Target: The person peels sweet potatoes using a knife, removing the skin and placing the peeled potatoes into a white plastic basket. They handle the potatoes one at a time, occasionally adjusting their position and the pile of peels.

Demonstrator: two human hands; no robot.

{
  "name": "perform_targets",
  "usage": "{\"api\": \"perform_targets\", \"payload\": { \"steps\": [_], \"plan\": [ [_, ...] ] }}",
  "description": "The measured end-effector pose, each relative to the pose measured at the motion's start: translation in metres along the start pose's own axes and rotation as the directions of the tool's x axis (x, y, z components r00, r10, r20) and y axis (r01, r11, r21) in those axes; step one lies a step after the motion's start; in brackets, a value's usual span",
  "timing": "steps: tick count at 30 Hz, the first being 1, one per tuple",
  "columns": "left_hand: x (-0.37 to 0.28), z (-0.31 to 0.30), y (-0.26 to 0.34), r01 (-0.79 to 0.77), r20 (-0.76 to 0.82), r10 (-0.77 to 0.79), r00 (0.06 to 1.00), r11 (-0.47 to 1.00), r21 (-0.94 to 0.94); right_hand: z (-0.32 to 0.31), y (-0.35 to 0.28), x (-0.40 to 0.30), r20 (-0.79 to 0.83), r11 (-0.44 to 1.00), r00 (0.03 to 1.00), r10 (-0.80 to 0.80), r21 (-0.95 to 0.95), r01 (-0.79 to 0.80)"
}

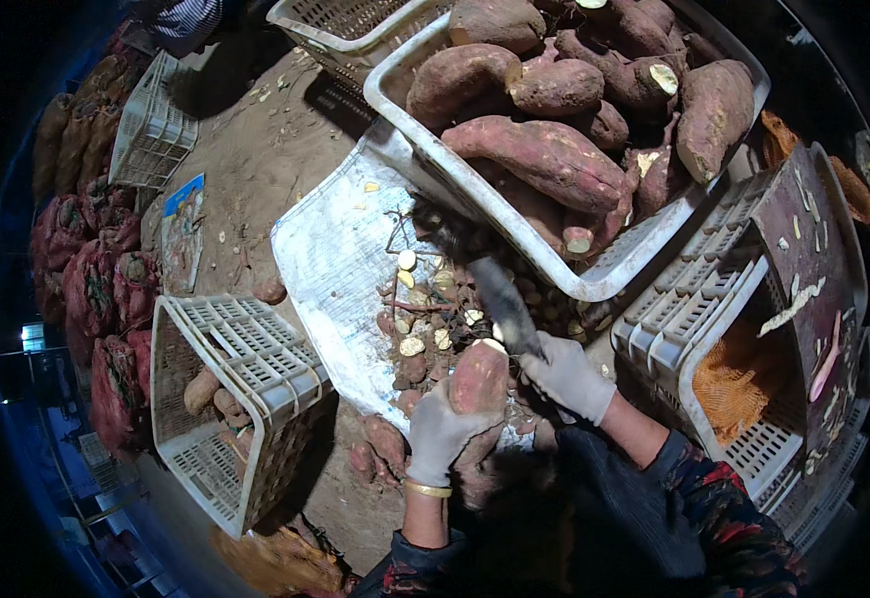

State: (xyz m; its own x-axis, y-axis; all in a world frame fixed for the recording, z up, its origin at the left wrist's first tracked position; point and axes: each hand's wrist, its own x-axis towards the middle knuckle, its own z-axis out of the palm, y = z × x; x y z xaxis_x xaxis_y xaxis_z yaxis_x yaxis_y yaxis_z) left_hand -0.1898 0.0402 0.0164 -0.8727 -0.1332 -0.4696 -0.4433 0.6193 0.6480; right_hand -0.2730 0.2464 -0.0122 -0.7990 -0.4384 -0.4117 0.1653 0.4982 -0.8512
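In a pale glove, my left hand (444, 431) grips a sweet potato (477, 379) whose upper end is cut, showing pale flesh. My right hand (569, 380), gloved too, is closed round the handle of a broad knife (507, 308), its blade blurred and just above the cut end. Beneath them lies a heap of sliced-off ends and root scraps (429, 336) on a white woven plastic sheet (330, 247). A large pale crate (435, 161) heaped with whole and trimmed sweet potatoes (547, 161) stands beyond my hands.
At left, a crate on its side (244, 351) holds a few tubers. Red mesh sacks (94, 288) stand behind it. On the right, another crate (693, 299) contains orange netting (730, 389), with a scrap-strewn board (801, 247) over it. Part of another person (184, 22) shows top left.
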Motion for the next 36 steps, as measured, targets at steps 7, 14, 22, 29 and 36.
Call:
{"api": "perform_targets", "payload": {
  "steps": [7, 14, 22, 29, 36],
  "plan": [
    [-0.020, 0.017, -0.023, -0.010, -0.024, -0.205, 0.978, 0.067, -0.998, 0.003, 0.017, -0.014, 0.127, 0.904, 0.974, 0.189, 0.364, -0.223],
    [-0.003, 0.056, -0.015, -0.201, -0.146, -0.270, 0.952, -0.184, -0.962, 0.021, 0.021, -0.015, 0.276, 0.588, 0.945, 0.176, 0.740, -0.326],
    [-0.037, 0.049, -0.055, -0.174, -0.149, -0.264, 0.953, -0.074, -0.982, 0.014, 0.018, 0.003, 0.244, 0.670, 0.967, 0.073, 0.706, -0.229],
    [-0.031, 0.057, -0.060, -0.283, -0.176, -0.323, 0.930, -0.322, -0.903, 0.031, 0.005, 0.011, 0.073, 0.927, 0.997, 0.007, 0.373, -0.033],
    [-0.029, 0.044, -0.018, -0.270, -0.167, -0.351, 0.921, -0.267, -0.925, 0.006, -0.035, -0.015, -0.091, 0.922, 0.918, -0.387, -0.032, 0.386]
  ]
}}
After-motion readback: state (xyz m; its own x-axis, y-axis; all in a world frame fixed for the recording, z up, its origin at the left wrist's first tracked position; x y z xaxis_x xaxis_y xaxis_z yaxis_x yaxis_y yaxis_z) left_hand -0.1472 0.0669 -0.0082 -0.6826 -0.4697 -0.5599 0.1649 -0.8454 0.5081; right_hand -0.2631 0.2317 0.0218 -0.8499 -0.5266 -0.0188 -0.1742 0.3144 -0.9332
